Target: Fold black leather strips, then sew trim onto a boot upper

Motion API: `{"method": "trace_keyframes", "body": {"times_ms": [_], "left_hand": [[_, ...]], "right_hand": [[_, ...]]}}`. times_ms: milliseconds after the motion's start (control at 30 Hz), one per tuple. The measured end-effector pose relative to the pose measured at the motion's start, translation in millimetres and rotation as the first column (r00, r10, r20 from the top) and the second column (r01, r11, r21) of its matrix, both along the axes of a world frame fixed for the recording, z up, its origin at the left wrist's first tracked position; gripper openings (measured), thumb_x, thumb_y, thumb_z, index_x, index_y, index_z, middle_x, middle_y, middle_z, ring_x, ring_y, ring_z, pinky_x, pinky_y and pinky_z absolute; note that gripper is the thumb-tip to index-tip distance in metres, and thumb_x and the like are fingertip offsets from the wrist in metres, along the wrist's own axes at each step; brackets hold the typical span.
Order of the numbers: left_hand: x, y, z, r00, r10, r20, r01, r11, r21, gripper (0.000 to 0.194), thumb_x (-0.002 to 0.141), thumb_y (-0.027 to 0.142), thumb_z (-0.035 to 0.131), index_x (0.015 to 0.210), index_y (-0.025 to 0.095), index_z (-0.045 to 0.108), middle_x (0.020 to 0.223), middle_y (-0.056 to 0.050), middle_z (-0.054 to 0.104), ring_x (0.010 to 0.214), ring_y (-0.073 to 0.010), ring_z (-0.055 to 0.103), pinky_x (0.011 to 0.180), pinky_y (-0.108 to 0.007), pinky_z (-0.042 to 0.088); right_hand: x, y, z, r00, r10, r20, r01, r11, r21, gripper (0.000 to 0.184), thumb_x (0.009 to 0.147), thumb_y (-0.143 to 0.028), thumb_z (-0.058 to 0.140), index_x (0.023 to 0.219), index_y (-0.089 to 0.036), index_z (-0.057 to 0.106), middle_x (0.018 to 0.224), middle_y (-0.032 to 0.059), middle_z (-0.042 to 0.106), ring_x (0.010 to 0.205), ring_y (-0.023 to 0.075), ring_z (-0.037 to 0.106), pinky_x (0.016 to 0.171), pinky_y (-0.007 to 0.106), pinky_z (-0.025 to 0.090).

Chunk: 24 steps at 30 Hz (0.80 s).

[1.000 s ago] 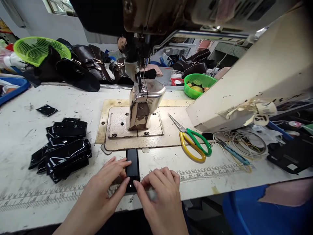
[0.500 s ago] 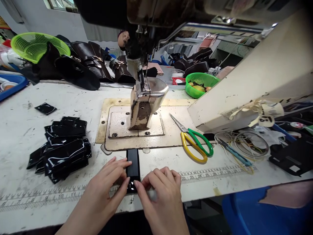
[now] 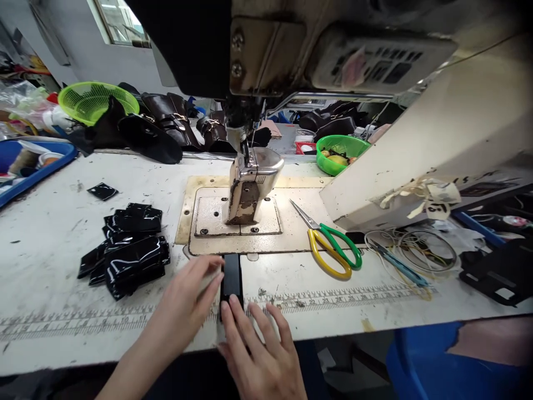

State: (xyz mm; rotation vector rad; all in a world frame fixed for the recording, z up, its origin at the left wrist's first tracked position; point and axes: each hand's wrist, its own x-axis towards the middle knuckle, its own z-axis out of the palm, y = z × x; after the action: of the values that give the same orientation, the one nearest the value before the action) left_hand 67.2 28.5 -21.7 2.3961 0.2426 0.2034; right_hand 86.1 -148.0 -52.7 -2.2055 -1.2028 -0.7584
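Note:
A narrow black strip (image 3: 232,278) lies flat on the white sewing table, running from the machine's base plate toward the front edge. My left hand (image 3: 191,291) is at the strip's left side, thumb and fingers apart, the fingertips by its far half. Spread over the near end is my right hand (image 3: 262,350), with its index and middle fingertips on the strip; that end is hidden under it. Left of my hands sits a pile of shiny black patent pieces (image 3: 135,261). One loose black piece (image 3: 102,191) lies behind the pile.
The post-bed sewing machine (image 3: 254,189) stands ahead. Scissors (image 3: 328,244) with yellow and green handles lie right of it, near blue thread snips (image 3: 400,265). A printed ruler (image 3: 333,298) runs along the front. Behind are dark boots (image 3: 172,119) and a green basket (image 3: 339,153).
My right hand has gone from a pinch at the strip's near end to lying on it with spread fingers. My left thumb has lifted off and moved up the strip. The view has tilted upward.

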Motion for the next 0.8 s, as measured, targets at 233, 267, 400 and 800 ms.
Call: {"method": "trace_keyframes", "body": {"times_ms": [233,267,400,800], "left_hand": [[-3.0,-7.5,4.4,0.989,0.137,-0.059,-0.13,0.985,0.114,0.021,0.089,0.041,0.059,0.106,0.028,0.061,0.113,-0.003,0.064,0.114,-0.031,0.058,0.099,-0.056,0.034],[-11.1,-10.0,3.5,0.982,0.175,-0.067,-0.165,0.978,0.128,0.024,0.086,0.043,0.062,0.105,0.027,0.06,0.112,-0.004,0.064,0.112,-0.0326,0.058,0.096,-0.057,0.034],[-45.4,-23.7,-3.8,0.949,0.299,-0.103,-0.284,0.948,0.143,0.027,0.081,0.049,0.065,0.096,0.027,0.059,0.11,-0.006,0.064,0.108,-0.0358,0.057,0.091,-0.057,0.032],[-68.7,-54.2,-17.1,0.875,0.481,0.044,-0.465,0.814,0.349,0.036,0.094,0.062,0.047,0.105,0.029,0.056,0.12,-0.007,0.061,0.113,-0.0343,0.053,0.094,-0.055,0.033]], "right_hand": [[20.7,-31.9,8.0,0.947,0.317,-0.042,-0.319,0.946,-0.049,0.025,0.105,-0.021,0.053,0.119,-0.012,0.071,0.123,0.0067,0.074,0.109,0.0189,0.067,0.111,0.035,0.048],[24.2,-39.1,10.0,0.932,0.359,-0.051,-0.361,0.932,-0.043,0.021,0.103,-0.015,0.054,0.114,-0.014,0.073,0.121,0.0058,0.076,0.106,0.0176,0.068,0.108,0.034,0.051],[31.1,-64.4,15.3,0.897,0.437,-0.066,-0.438,0.899,-0.004,0.021,0.103,-0.012,0.055,0.095,-0.016,0.074,0.113,0.004,0.078,0.112,0.0164,0.067,0.111,0.034,0.05],[34.7,-80.2,13.3,0.889,0.454,-0.063,-0.458,0.878,-0.142,0.04,0.096,0.0,0.042,0.123,-0.009,0.07,0.129,0.0084,0.072,0.128,0.0209,0.062,0.121,0.042,0.038]]}}
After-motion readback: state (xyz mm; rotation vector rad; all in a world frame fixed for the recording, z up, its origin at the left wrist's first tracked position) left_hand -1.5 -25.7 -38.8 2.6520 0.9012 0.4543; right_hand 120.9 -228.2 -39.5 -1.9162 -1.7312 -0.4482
